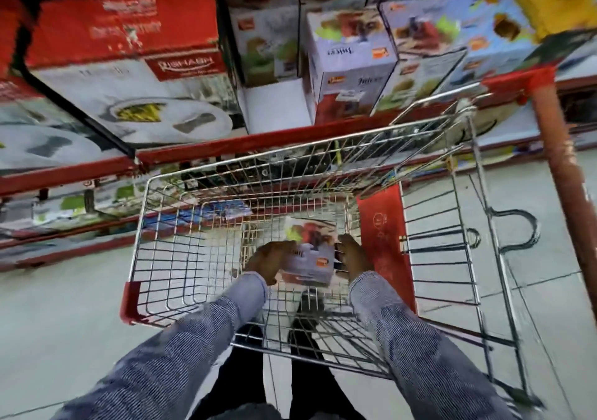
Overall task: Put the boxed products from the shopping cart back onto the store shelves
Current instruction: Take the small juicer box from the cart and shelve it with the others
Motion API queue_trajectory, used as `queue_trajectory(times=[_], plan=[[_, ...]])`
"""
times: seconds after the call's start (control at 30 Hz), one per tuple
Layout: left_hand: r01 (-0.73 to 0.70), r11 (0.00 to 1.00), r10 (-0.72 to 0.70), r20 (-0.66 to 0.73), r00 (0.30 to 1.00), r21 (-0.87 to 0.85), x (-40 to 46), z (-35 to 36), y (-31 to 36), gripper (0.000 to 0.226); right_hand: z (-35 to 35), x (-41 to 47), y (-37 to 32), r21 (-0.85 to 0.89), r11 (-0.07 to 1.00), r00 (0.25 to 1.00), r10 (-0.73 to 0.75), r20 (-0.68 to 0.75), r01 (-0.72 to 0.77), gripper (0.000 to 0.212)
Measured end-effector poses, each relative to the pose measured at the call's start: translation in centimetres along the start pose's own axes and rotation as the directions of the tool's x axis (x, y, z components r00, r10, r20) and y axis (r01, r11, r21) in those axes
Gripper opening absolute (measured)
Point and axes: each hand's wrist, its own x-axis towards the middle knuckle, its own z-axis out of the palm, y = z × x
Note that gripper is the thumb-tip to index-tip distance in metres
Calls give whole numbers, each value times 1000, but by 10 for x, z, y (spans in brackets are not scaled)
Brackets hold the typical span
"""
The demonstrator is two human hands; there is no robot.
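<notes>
A small white juicer box (310, 251) with fruit pictures sits low inside the wire shopping cart (142, 225). My left hand (269, 258) clasps the box's left side and my right hand (352, 256) clasps its right side, both arms reaching down into the basket. The red-edged store shelf (226, 148) stands just beyond the cart, with matching white juicer boxes (350, 61) standing on it.
A large red-and-white dinnerware box (129, 64) fills the shelf's left part. A gap of bare shelf (277, 106) lies left of the juicer boxes. A red post (562, 167) rises at the right. A red panel (384, 242) lines the cart's right side. Grey floor lies around.
</notes>
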Motion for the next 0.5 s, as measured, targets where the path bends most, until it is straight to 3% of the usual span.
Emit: queue_trajectory(times=[0.13, 0.2, 0.27, 0.37, 0.47, 0.5], plan=[[-159, 976, 139, -140, 980, -147, -30, -26, 20, 13, -9, -34, -39, -149, 962, 973, -232, -9, 228, 53], [-239, 953, 212, -157, 965, -187, -52, -39, 39, 22, -9, -66, -67, -209, 917, 930, -361, -65, 341, 52], [-331, 926, 302, -168, 938, -182, -71, -50, 59, 17, -8, -93, -91, -256, 859, 876, -476, -80, 444, 45], [-445, 887, 413, -224, 883, -120, -93, -66, 85, 10, -7, -131, -123, -318, 745, 775, -630, -47, 586, 21], [-563, 827, 536, -309, 785, 5, -109, -79, 104, 5, -7, -162, -146, -372, 661, 711, -704, -5, 652, 19], [-591, 805, 575, -322, 752, 56, -113, -83, 109, 12, -6, -169, -153, -377, 644, 694, -720, -4, 666, 16]])
